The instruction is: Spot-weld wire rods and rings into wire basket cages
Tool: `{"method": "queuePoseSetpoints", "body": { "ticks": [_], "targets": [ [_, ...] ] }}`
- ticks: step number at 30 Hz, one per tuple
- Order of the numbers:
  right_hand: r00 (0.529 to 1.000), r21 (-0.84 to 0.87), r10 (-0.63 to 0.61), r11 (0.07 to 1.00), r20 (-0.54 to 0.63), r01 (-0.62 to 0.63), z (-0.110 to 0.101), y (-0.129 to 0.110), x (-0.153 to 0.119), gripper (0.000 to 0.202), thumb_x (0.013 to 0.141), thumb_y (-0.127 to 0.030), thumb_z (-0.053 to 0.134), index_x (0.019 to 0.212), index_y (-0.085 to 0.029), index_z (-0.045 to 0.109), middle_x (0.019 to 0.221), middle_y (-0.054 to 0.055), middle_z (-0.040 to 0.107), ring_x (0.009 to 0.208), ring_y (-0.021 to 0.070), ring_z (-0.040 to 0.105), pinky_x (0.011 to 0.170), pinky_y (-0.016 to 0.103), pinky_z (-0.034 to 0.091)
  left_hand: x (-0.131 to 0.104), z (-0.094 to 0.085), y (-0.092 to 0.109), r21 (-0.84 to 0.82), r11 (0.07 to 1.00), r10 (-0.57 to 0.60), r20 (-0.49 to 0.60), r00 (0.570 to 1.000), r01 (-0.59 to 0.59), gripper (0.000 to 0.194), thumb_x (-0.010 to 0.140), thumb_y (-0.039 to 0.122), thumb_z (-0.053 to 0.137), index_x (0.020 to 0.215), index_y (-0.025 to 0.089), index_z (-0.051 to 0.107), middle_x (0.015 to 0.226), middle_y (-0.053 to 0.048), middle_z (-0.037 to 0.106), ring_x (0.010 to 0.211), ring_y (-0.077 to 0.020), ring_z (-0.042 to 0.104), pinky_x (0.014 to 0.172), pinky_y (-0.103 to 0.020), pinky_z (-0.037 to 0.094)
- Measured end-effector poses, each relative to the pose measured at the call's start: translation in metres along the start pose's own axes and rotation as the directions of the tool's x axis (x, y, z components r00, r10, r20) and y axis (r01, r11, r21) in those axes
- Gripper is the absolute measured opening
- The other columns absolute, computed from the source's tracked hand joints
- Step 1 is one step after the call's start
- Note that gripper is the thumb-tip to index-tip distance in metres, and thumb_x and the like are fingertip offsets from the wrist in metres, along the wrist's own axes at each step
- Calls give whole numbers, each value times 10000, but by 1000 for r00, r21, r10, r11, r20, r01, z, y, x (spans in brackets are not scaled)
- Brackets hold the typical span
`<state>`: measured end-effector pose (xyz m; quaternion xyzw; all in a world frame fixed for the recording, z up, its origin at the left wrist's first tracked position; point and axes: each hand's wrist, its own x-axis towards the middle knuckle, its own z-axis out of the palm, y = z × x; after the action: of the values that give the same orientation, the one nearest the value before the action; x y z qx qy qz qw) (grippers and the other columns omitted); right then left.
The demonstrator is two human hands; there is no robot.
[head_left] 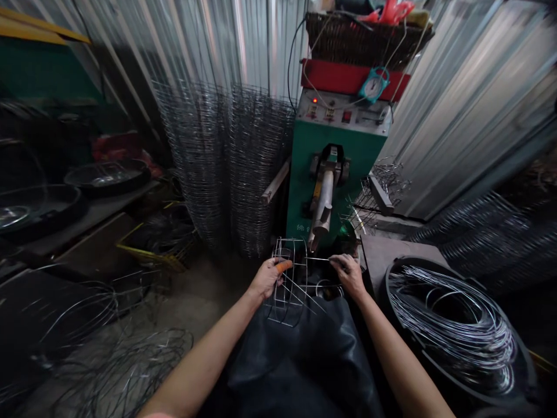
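The wire frame (290,293) is right in front of the person, just above the lap of a dark apron (300,363) and below the machine's metal arm (324,203). The left hand (266,280) has its fingers closed around the frame's near side, an orange cover (284,266) on one finger, and a few loose wires slant out past it. The right hand (349,274) pinches a thin straight wire (319,259), fingertips together, its far end pointing at the frame; from where I stand I can't tell whether they touch. Behind the hands stands the green machine (300,174), its small red light (315,100) glowing and a teal clock (373,87) near the top. Tall stacks of wire racks (256,168) rise left of it; at the person's right, a black tub (402,325) holds a thick bundle of shiny wires (465,337).
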<state>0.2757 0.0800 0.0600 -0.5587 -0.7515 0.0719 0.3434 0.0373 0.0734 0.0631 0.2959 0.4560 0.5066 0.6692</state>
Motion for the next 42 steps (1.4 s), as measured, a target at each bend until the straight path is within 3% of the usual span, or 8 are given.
{"method": "queuePoseSetpoints", "body": {
  "ticks": [11, 38, 42],
  "targets": [
    [1000, -8, -4, 1000, 1, 4, 0, 24, 5, 224, 883, -353, 439, 875, -244, 634, 894, 41, 657, 870, 214, 558, 777, 359, 323, 18, 11, -7, -42, 999, -25, 4, 1000, 25, 370, 443, 289, 805, 673, 137, 557, 488, 70, 456, 366, -7, 283, 341, -171, 194],
    [1000, 119, 25, 993, -7, -24, 9, 40, 11, 237, 876, -373, 464, 841, -231, 651, 848, 32, 655, 828, 182, 568, 777, 328, 395, 34, 17, -5, -3, 995, -95, 26, 995, 95, 323, 464, 258, 783, 649, 124, 556, 528, 32, 512, 376, -13, 314, 342, -172, 173],
    [999, 90, 46, 995, 9, -46, 9, 41, 13, 218, 871, -350, 484, 844, -230, 663, 840, 35, 649, 841, 182, 566, 785, 333, 398, 34, 17, -4, 3, 996, -91, -13, 996, 92, 345, 432, 253, 791, 653, 124, 560, 542, 37, 521, 371, -1, 286, 342, -166, 171]
  ]
}}
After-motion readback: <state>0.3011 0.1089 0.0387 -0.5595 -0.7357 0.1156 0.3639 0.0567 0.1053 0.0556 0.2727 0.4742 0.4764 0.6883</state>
